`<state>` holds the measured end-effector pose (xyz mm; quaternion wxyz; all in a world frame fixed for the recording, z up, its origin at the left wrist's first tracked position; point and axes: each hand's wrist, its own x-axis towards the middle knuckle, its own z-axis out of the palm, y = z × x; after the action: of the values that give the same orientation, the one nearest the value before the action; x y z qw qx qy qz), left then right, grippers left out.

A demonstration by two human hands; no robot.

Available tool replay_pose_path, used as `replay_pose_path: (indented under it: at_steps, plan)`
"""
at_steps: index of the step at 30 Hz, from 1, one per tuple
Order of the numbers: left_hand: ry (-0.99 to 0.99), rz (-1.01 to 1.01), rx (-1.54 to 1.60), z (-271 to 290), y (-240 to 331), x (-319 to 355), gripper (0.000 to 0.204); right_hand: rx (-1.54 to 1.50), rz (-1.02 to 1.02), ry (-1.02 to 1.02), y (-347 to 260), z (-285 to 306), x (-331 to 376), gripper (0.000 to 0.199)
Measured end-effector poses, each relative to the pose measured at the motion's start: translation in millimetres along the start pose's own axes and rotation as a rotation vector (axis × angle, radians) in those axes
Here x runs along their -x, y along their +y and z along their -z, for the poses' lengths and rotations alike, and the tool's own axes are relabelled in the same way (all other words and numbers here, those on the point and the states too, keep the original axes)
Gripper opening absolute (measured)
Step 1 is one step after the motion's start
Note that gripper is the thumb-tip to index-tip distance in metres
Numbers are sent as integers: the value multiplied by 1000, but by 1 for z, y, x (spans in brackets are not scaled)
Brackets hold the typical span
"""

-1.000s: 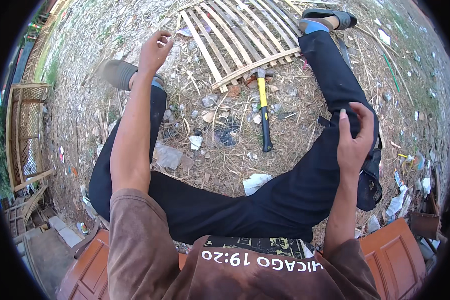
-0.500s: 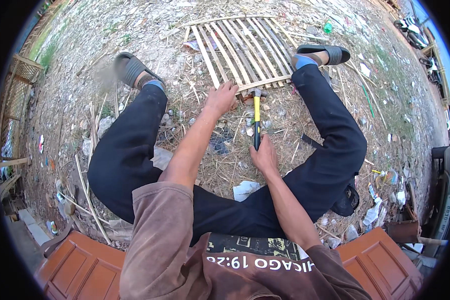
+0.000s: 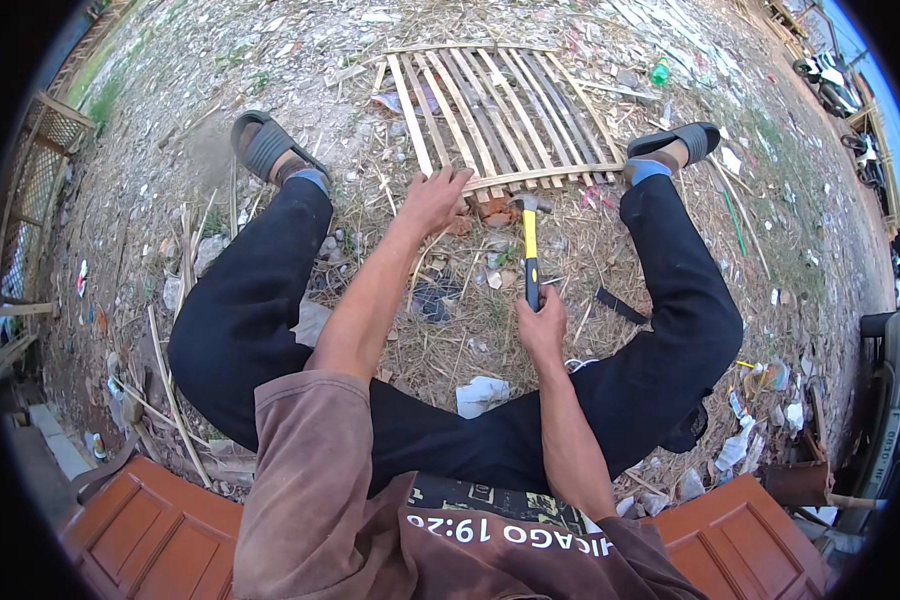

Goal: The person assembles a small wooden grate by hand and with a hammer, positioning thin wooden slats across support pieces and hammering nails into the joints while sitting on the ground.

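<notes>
A slatted panel [image 3: 502,112] of thin wooden or bamboo strips lies on the ground between my feet. My left hand [image 3: 434,200] is closed on its near left corner, fingers bent over the end of the near rail [image 3: 545,175]. The thumb side is partly hidden. In my right hand [image 3: 543,326] is a claw hammer [image 3: 530,238] with a yellow and black handle, gripped near its lower end. Its metal head sits just on my side of the near rail, right of my left hand. A reddish brick piece [image 3: 494,209] shows under the rail, beside the hammer head.
Dry straw, stones and litter cover the ground. My sandalled feet flank the panel, the right one [image 3: 675,148] close to its right corner. A black strap [image 3: 620,305] lies by my right knee. Brown panelled wood [image 3: 160,530] is at both sides behind me. Motorcycles [image 3: 828,82] stand far right.
My right hand and the hammer have shifted a little right, and the hammer head has drawn back from the rail. My right foot has moved outward, uncovering the panel's right corner. My left hand keeps its hold.
</notes>
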<state>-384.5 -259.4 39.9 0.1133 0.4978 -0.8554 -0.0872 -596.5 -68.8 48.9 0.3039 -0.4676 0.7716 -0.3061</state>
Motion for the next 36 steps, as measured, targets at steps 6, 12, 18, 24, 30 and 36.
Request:
replay_pose_path:
  at_steps: [6, 12, 18, 24, 30, 36]
  plan:
    - [3, 11, 60, 17, -44, 12, 59, -259, -134, 34, 2, -10, -2, 30]
    - [-75, -39, 14, 35, -45, 6, 58, -554, -175, 33, -11, 1, -10, 27]
    - [-90, 22, 10, 23, -41, 16, 59, -646, -196, 49, -17, 20, -14, 27]
    - [-40, 25, 40, 18, -44, 19, 56, -687, -226, 73, -7, 21, -17, 26]
    - [-78, 93, 33, 9, -39, 33, 56, -690, -196, 73, -1, 15, -14, 27]
    - [153, 102, 106, 7, -45, 34, 44, -580, -79, 68, 8, 7, -7, 17]
